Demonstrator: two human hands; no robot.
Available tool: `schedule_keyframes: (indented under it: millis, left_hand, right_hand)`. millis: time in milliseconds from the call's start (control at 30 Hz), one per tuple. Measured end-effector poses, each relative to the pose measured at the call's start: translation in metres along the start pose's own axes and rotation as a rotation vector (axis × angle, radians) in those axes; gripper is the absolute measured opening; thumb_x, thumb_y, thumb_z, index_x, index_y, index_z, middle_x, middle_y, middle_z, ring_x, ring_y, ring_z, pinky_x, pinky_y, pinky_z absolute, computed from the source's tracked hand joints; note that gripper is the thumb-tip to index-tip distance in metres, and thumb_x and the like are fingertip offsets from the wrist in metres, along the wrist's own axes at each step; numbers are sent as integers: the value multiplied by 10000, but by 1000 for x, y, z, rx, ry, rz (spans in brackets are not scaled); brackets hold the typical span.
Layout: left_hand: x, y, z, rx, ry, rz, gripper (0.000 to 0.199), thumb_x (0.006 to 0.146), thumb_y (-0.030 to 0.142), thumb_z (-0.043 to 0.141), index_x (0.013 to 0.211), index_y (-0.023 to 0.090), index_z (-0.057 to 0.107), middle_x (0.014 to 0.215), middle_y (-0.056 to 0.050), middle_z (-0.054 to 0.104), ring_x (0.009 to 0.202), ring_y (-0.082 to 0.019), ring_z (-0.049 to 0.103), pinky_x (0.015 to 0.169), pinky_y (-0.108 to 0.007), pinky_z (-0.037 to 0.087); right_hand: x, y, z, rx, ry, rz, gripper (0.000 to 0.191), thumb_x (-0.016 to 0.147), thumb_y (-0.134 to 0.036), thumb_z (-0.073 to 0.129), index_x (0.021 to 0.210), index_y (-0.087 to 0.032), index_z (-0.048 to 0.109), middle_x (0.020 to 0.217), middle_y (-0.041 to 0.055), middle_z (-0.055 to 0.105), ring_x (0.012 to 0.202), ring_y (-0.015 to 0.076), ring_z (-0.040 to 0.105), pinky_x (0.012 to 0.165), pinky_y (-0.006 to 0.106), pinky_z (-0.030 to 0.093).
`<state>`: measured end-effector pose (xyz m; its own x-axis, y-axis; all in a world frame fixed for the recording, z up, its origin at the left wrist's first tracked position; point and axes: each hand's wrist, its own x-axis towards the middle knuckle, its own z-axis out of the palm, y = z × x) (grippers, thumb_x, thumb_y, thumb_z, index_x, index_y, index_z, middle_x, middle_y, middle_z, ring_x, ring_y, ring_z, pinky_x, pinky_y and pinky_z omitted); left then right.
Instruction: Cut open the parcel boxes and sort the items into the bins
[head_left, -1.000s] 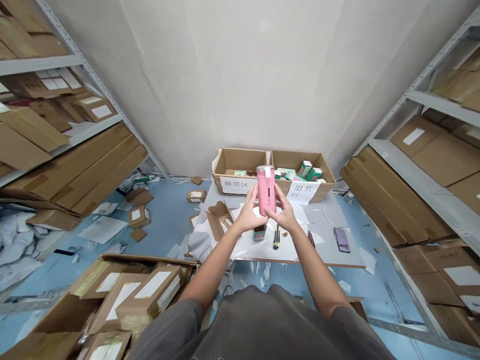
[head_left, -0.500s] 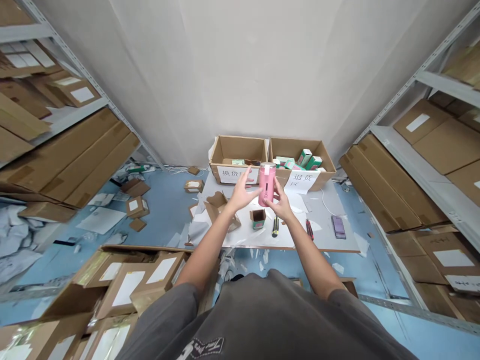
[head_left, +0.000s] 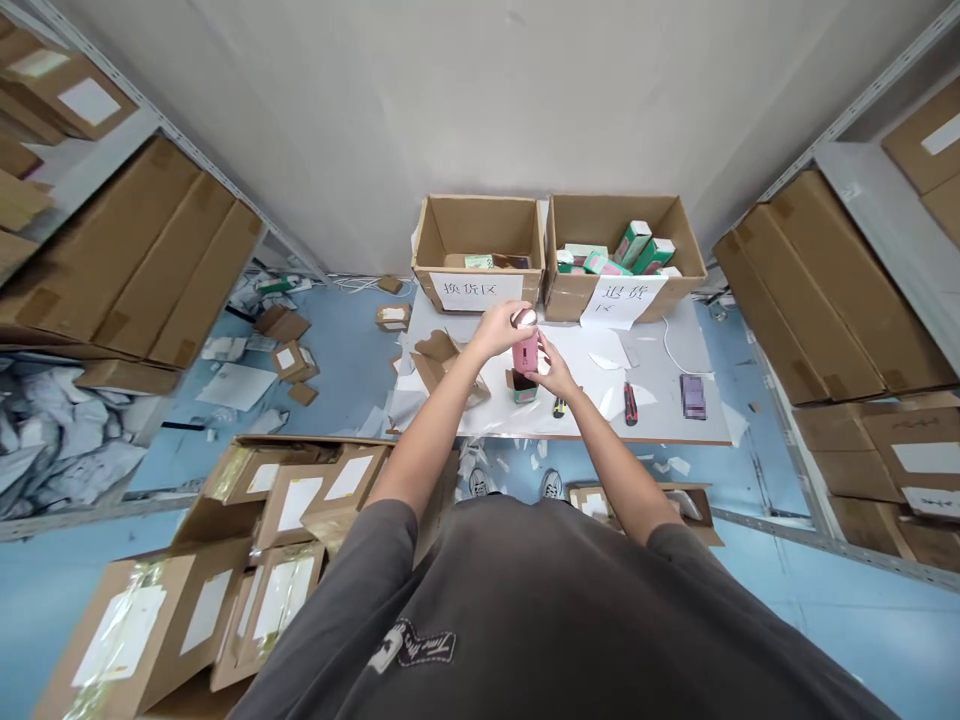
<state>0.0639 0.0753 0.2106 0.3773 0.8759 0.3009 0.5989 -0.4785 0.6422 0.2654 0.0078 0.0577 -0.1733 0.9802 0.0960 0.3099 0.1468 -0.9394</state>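
Between my hands is a pink bottle [head_left: 525, 354] with a shiny lid, held upright just above and behind a small green box [head_left: 524, 388] that stands open on the table. My left hand [head_left: 496, 330] grips the bottle near its lid from the left. Fingers of my right hand [head_left: 555, 370] are pressed to its lower right side. A yellow-and-black cutter [head_left: 559, 407] and a red-and-black cutter [head_left: 631, 404] lie to the right. An opened brown carton [head_left: 442, 365] is at the left of the green box.
Two labelled cardboard boxes, left [head_left: 480, 232] and right [head_left: 570, 297], stand at the table's back; both hold items. A purple phone-like object [head_left: 693, 397] lies right. Shelves of cartons flank the table [head_left: 675, 350]; a large filled box [head_left: 285, 441] is front left.
The bottle has been lowered toward the small green box. My left hand, open beside it before, has closed around its upper part. The view has tipped downward.
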Motion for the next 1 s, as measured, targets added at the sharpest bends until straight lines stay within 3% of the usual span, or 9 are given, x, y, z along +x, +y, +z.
schedule_keyframes:
  millis: [167,300,500,633,867,1000]
  left_hand:
    - [-32,-26,36,3,-103,-70,492,834,254,756,1323,196,763,1251,-93,718,1129,-259,691,993,-346,566]
    - [-45,-36,55,20,-142,-84,507,837,244,763,1341,201,743,1307,-99,702,1165,-260,683,1024,-350,557]
    - [-55,-34,68,57,-147,-57,533,855,292,786,1374,188,722,1325,-108,682,1207,-264,663,1044,-337,535]
    - [-60,-37,76,77,-180,-70,533,911,323,759,1426,200,692,1323,-109,666,1181,-258,662,1019,-336,535]
    - [-62,-51,107,152,-405,-113,562,893,484,857,1358,215,688,1343,-121,626,1222,-306,625,1021,-374,514]
    - [-73,-58,135,242,-394,-230,582,890,545,863,1315,192,679,1335,-151,636,1246,-335,596,1049,-402,480]
  right_hand:
    - [-15,57,5,-102,-86,162,1337,560,-364,1034,1735,-249,406,1773,173,394,1673,413,303,1370,635,227]
    - [-15,80,16,-69,-136,184,1330,541,-327,1040,1718,-221,430,1757,166,431,1637,397,382,1365,568,273]
    - [-13,91,30,-50,-92,197,1057,611,-291,947,1585,-208,546,1564,127,650,1395,401,614,1227,558,461]
    - [-15,95,32,-13,-55,198,915,604,-337,921,1456,-231,602,1464,109,701,1271,368,661,1140,527,528]
    - [-18,95,28,24,-48,226,902,592,-400,910,1416,-210,597,1369,113,715,1202,333,672,1085,489,556]
    - [-22,95,30,32,-44,222,906,615,-351,863,1465,-207,584,1464,148,662,1276,335,656,1114,477,546]
